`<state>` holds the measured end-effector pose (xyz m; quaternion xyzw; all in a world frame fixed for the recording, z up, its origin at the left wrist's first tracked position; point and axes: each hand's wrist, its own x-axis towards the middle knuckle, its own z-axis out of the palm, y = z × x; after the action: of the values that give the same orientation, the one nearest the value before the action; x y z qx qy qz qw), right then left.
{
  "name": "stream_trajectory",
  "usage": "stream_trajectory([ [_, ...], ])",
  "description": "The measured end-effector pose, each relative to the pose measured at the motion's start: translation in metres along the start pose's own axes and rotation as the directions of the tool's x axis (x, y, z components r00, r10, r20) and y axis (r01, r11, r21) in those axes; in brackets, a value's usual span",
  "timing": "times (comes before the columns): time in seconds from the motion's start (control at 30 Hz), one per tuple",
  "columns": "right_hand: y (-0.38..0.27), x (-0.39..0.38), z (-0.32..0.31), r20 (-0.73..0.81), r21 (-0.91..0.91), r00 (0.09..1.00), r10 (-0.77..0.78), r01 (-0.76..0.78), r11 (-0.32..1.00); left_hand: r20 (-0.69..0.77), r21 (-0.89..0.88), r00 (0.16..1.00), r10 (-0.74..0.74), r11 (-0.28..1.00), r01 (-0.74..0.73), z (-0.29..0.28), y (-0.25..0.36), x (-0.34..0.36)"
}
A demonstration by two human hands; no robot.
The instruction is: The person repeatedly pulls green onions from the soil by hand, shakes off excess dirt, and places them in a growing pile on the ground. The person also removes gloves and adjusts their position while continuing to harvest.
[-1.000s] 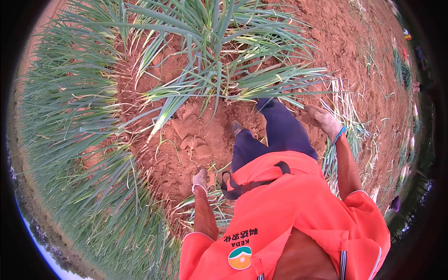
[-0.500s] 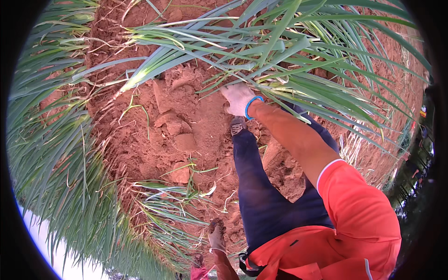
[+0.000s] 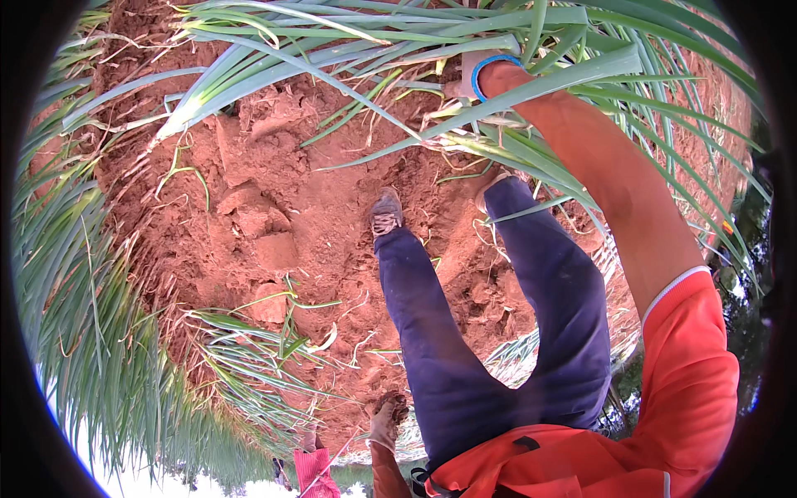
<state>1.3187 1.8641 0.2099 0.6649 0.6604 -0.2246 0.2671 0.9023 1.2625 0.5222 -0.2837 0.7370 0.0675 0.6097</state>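
Observation:
My right hand (image 3: 473, 73), in a pale glove with a blue band at the wrist, reaches in among the leaves of green onion plants (image 3: 573, 83) at the upper right. The leaves cover its fingers, so its grip does not show. My left hand (image 3: 383, 427) hangs low beside my left leg, in a glove darkened with soil. Its fingers are small and dark here, and I cannot make out whether they hold anything. To the left of my right hand, an onion plant with a pale base (image 3: 178, 119) lies slanted over the soil.
Reddish, cloddy soil (image 3: 324, 224) spreads around my shoes (image 3: 386, 212). A dense row of onion plants (image 3: 91, 307) runs down the left side. Loose onion plants (image 3: 249, 357) lie at the lower left. Another person's pink-red clothing (image 3: 314, 473) shows at the bottom edge.
My right hand has moved up and to the right, deeper into the leaves. More of my right leg shows, and the ground has shifted leftward in view. My left hand stays low.

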Motion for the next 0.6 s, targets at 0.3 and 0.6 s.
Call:
stream_trajectory([
  [0.3,0.196,-0.127,0.127,0.34,-0.068,0.94,0.019,0.005,0.998,0.042,0.372,0.979,0.198,0.906,-0.199,0.063,0.14,0.053],
  [0.6,0.076,-0.132,0.012,-0.499,0.209,0.765,-0.408,0.563,0.8,0.282,0.33,0.884,0.372,0.828,-0.453,0.24,0.225,-0.007],
])
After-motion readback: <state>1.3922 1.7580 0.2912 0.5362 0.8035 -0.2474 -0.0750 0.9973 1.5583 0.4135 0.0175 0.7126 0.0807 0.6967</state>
